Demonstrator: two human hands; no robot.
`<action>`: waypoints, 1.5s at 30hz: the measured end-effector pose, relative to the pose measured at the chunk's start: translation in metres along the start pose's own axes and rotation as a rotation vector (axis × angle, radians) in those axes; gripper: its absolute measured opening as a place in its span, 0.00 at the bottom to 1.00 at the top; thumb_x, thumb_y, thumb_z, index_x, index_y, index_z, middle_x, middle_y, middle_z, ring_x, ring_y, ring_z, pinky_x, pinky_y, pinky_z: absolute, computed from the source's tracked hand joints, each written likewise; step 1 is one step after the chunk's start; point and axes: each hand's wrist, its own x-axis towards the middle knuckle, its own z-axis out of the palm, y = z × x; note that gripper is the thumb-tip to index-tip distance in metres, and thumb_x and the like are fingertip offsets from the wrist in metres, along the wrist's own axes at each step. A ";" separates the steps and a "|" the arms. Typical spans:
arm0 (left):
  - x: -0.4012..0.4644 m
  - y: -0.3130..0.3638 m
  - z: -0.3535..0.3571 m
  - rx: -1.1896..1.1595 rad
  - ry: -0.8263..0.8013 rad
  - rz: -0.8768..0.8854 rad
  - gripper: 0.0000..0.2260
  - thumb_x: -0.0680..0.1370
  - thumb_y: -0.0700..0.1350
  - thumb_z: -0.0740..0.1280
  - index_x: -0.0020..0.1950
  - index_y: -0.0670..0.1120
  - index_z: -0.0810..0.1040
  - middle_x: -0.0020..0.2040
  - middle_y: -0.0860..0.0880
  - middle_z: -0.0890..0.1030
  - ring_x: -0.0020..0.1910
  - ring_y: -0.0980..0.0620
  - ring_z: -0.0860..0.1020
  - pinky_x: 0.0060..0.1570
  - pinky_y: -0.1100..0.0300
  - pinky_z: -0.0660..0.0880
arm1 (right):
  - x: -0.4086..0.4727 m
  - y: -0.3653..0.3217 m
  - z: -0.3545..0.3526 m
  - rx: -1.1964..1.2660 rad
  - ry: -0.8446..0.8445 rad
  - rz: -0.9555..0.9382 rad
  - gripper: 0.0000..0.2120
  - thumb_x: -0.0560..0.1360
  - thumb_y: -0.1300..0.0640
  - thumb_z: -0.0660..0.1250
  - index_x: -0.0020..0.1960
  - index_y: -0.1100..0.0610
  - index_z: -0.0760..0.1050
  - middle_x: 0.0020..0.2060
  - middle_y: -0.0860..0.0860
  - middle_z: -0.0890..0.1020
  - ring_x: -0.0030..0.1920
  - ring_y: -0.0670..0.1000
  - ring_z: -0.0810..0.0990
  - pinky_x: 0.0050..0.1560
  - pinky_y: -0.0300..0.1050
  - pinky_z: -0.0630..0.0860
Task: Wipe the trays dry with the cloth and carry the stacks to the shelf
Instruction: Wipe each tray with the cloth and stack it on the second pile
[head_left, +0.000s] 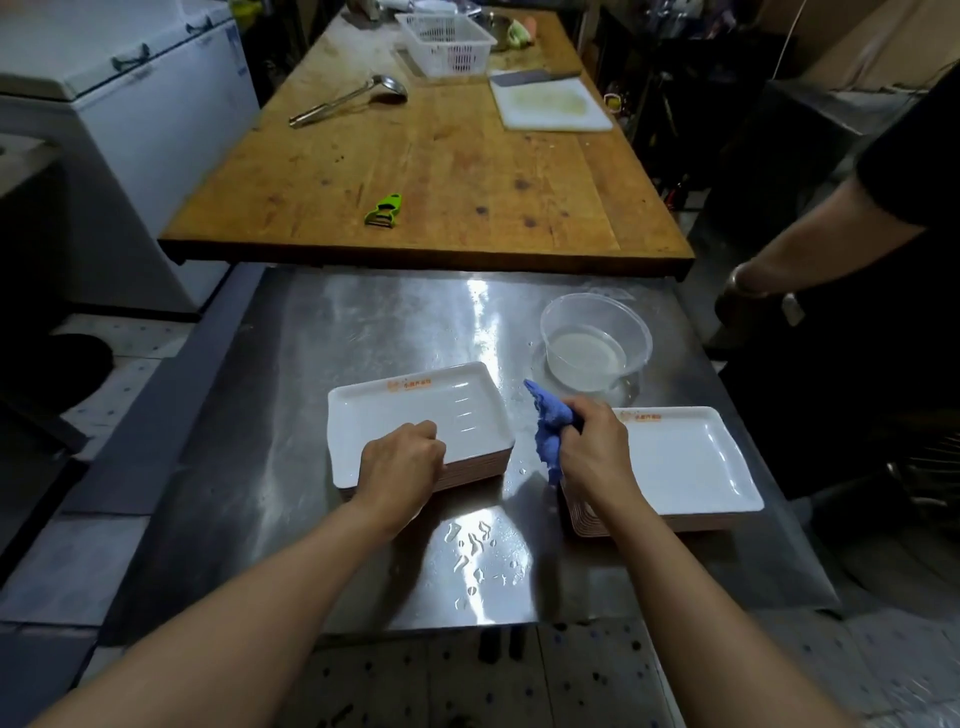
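Two stacks of white rectangular trays stand on the steel table (311, 364). The left stack (405, 410) sits at the middle, and my left hand (400, 467) grips its near edge with curled fingers. The right stack (691, 457) lies further right. Between the stacks my right hand (592, 447) holds a bunched blue cloth (548, 431), which hangs above the wet table surface. Water drops lie on the table in front of the stacks.
A clear plastic bowl (597, 338) with some water stands behind the right stack. Beyond is a wooden table (441, 171) with a green peeler (384, 209), a ladle, a white basket and a cutting board. Another person's arm (800, 249) reaches in at the right. A white freezer stands left.
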 end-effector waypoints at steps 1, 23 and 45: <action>-0.001 -0.001 -0.003 -0.042 0.030 0.016 0.07 0.76 0.41 0.64 0.42 0.41 0.80 0.42 0.47 0.76 0.44 0.46 0.76 0.33 0.59 0.59 | -0.001 0.000 0.000 0.004 0.004 0.007 0.12 0.67 0.72 0.58 0.42 0.65 0.78 0.36 0.63 0.80 0.38 0.65 0.79 0.38 0.59 0.78; -0.001 0.008 -0.129 -1.257 0.314 -0.319 0.08 0.79 0.41 0.63 0.39 0.46 0.75 0.29 0.52 0.78 0.29 0.55 0.75 0.36 0.56 0.73 | 0.000 -0.103 -0.037 0.178 0.287 -0.306 0.16 0.71 0.70 0.62 0.53 0.57 0.81 0.49 0.55 0.79 0.43 0.43 0.75 0.43 0.21 0.67; -0.015 0.015 -0.173 -1.474 0.406 -0.293 0.09 0.79 0.40 0.62 0.40 0.43 0.75 0.30 0.46 0.80 0.29 0.50 0.75 0.32 0.57 0.73 | 0.000 -0.170 -0.018 -0.188 0.255 -0.746 0.20 0.79 0.52 0.55 0.68 0.55 0.70 0.64 0.57 0.71 0.63 0.57 0.70 0.63 0.53 0.67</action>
